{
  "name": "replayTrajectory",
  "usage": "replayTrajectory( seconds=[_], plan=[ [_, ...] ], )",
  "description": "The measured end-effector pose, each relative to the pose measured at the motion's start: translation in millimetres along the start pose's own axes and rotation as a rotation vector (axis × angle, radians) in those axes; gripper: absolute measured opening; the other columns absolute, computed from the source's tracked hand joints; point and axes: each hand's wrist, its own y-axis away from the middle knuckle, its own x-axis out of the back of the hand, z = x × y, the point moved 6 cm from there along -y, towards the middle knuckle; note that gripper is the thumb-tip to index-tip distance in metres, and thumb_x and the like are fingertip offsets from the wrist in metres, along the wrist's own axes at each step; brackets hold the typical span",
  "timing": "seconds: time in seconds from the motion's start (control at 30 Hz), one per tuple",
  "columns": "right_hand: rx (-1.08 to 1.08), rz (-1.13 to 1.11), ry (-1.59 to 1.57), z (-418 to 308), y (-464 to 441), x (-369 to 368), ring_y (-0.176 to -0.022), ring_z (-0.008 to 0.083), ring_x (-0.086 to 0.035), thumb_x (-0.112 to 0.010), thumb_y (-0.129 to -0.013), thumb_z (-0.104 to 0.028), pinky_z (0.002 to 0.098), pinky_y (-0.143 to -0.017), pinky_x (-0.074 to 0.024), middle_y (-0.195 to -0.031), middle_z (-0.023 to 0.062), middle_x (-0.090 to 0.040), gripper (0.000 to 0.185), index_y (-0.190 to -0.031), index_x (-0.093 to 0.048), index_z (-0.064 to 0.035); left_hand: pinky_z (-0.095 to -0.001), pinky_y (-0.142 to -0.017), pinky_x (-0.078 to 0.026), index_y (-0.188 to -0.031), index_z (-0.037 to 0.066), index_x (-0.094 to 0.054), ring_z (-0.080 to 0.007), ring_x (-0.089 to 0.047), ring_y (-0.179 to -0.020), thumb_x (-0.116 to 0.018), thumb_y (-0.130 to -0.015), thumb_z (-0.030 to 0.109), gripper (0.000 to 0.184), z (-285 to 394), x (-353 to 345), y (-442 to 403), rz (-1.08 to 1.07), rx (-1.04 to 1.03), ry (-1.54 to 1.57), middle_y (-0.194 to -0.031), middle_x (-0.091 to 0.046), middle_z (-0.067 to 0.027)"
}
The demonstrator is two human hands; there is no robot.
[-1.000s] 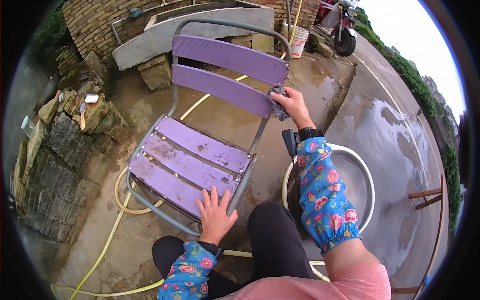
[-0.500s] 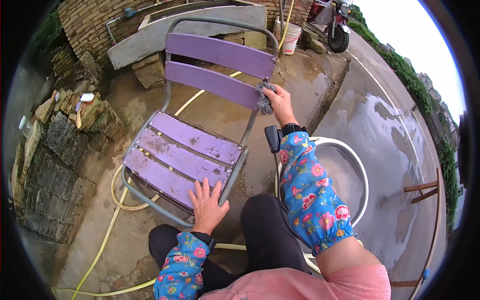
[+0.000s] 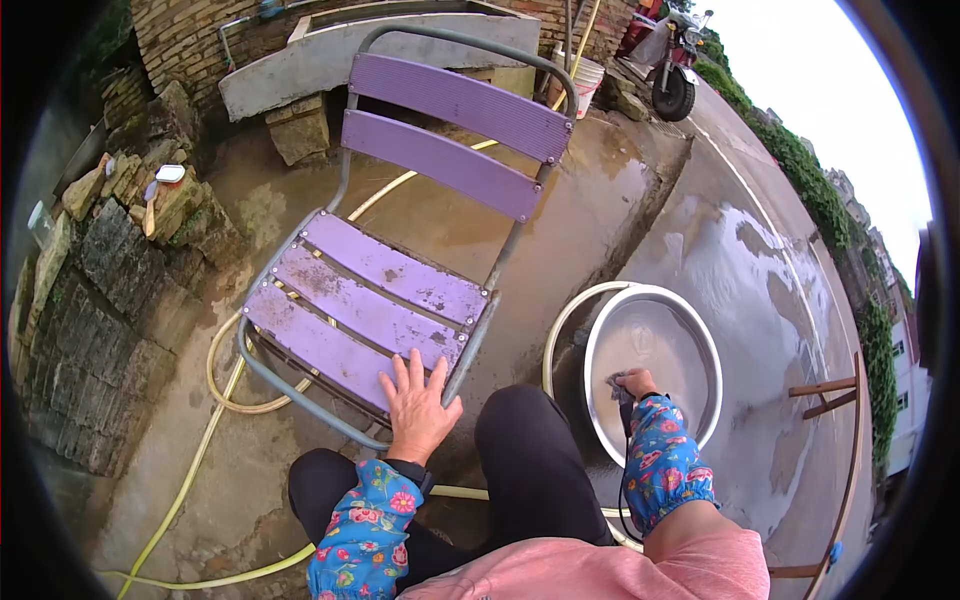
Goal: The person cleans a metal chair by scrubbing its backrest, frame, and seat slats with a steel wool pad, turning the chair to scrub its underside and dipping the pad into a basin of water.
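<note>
Honestly, the backrest (image 3: 440,165) looks fairly clean, the seat (image 3: 365,302) blotchy. Right hand (image 3: 637,382) grips a scrubber (image 3: 616,384) inside the basin (image 3: 716,360); left hand (image 3: 417,412) lies spread.

left hand (image 3: 418,408): flat, splayed | right hand (image 3: 637,382): curled | right arm (image 3: 672,470): extended

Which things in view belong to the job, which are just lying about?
Likely in the job:
purple-slatted chair, under left hand
gray scrubber, in right hand
metal basin of murky water

Likely just about:
white bucket
motorcycle-fronted vehicle
yellow hose, role unclear
</note>
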Motion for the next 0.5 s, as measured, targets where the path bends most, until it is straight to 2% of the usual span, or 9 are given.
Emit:
replayTrajectory(
  seconds=[0.03, 0.07, 0.13, 0.2, 0.27, 0.3, 0.37, 0.4, 0.5],
  plan=[
    [0.082, -0.045, -0.311, -35.9, -10.7, -6.6, -0.069, 0.0170, -0.066, -0.070, -0.081, -0.007, 0.0325, -0.060, -0.0534, -0.083, 0.0101, -0.069, 0.018, -0.094, -0.069, 0.0047, -0.0653, -0.107, -0.018, -0.132, 0.012, -0.053, -0.0482, -0.029, -0.133, -0.071, -0.071, 0.034, 0.067, 0.3, 0.4, -0.4, 0.007, -0.004, 0.000, -0.144, -0.036, -0.0256],
    [0.169, -0.077, -0.483, -123.6, 30.5, 9.0, -0.069, 0.0123, -0.063, -0.070, -0.081, -0.011, 0.0282, -0.063, -0.0506, -0.075, 0.0049, -0.067, 0.017, -0.092, -0.068, 0.0016, -0.0653, -0.107, -0.018, -0.132, 0.012, -0.053, -0.0482, -0.029, -0.133, -0.071, -0.071, 0.034, 0.067, 0.8, 0.4, -0.8, 0.008, -0.006, 0.000, -0.144, -0.036, -0.0256],
    [0.599, -0.018, -0.608, -259.0, 57.0, 33.1, -0.067, 0.0084, -0.059, -0.068, -0.084, -0.013, 0.0248, -0.061, -0.0484, -0.077, 0.0021, -0.065, 0.017, -0.093, -0.065, 0.0013, -0.0650, -0.107, -0.018, -0.132, 0.012, -0.054, -0.0482, -0.029, -0.133, -0.070, -0.071, 0.034, 0.067, 0.2, 0.2, -1.0, 0.000, 0.002, 0.004, -0.144, -0.036, -0.0253],
    [0.791, -0.016, -0.635, -369.3, 101.1, 43.5, -0.070, 0.0081, -0.059, -0.070, -0.083, -0.015, 0.0251, -0.062, -0.0480, -0.080, 0.0025, -0.065, 0.023, -0.098, -0.063, 0.0010, -0.0649, -0.107, -0.018, -0.132, 0.012, -0.054, -0.0481, -0.029, -0.133, -0.071, -0.071, 0.034, 0.067, 0.8, 0.7, 0.1, 0.004, 0.004, 0.008, -0.144, -0.036, -0.0251],
    [0.915, 0.236, -0.629, -440.4, 119.2, 53.1, -0.068, 0.0084, -0.059, -0.073, -0.080, -0.019, 0.0258, -0.061, -0.0481, -0.079, 0.0033, -0.065, 0.026, -0.094, -0.063, 0.0002, -0.0647, -0.107, -0.018, -0.132, 0.012, -0.053, -0.0479, -0.029, -0.133, -0.071, -0.071, 0.034, 0.067, 0.5, 1.9, -0.7, 0.016, 0.008, 0.007, -0.144, -0.036, -0.0248],
    [0.920, 0.232, -0.635, -458.4, 110.7, 50.1, -0.068, 0.0084, -0.059, -0.073, -0.080, -0.019, 0.0258, -0.061, -0.0481, -0.079, 0.0033, -0.065, 0.026, -0.094, -0.063, 0.0002, -0.0648, -0.107, -0.018, -0.132, 0.012, -0.054, -0.0477, -0.029, -0.133, -0.071, -0.071, 0.034, 0.067, 1.3, 1.9, -0.7, 0.018, 0.008, 0.010, -0.143, -0.036, -0.0247],
    [0.898, 0.447, -0.523, -476.1, 96.9, 46.9, -0.066, 0.0098, -0.058, -0.075, -0.078, -0.022, 0.0273, -0.060, -0.0481, -0.075, 0.0043, -0.064, 0.029, -0.091, -0.063, 0.0003, -0.0648, -0.107, -0.018, -0.132, 0.012, -0.054, -0.0476, -0.029, -0.133, -0.071, -0.071, 0.034, 0.067, -0.8, 3.2, -0.8, 0.021, 0.006, 0.002, -0.143, -0.037, -0.0245],
    [0.857, 0.331, -0.622, -473.2, 90.8, 40.8, -0.064, 0.0117, -0.059, -0.076, -0.077, -0.024, 0.0289, -0.060, -0.0483, -0.072, 0.0055, -0.064, 0.029, -0.086, -0.064, 0.0014, -0.0648, -0.107, -0.018, -0.132, 0.013, -0.054, -0.0475, -0.029, -0.133, -0.072, -0.071, 0.033, 0.067, -1.7, 3.4, -0.4, 0.013, 0.000, 0.011, -0.143, -0.037, -0.0244],
    [0.867, 0.256, -0.595, -458.9, 87.4, 37.1, -0.063, 0.0136, -0.059, -0.076, -0.076, -0.024, 0.0303, -0.061, -0.0484, -0.069, 0.0080, -0.064, 0.030, -0.083, -0.064, 0.0026, -0.0647, -0.107, -0.018, -0.132, 0.013, -0.054, -0.0475, -0.028, -0.134, -0.072, -0.070, 0.033, 0.068, -0.2, 0.7, 0.5, -0.003, 0.000, 0.039, -0.144, -0.036, -0.0241]
  ],
)
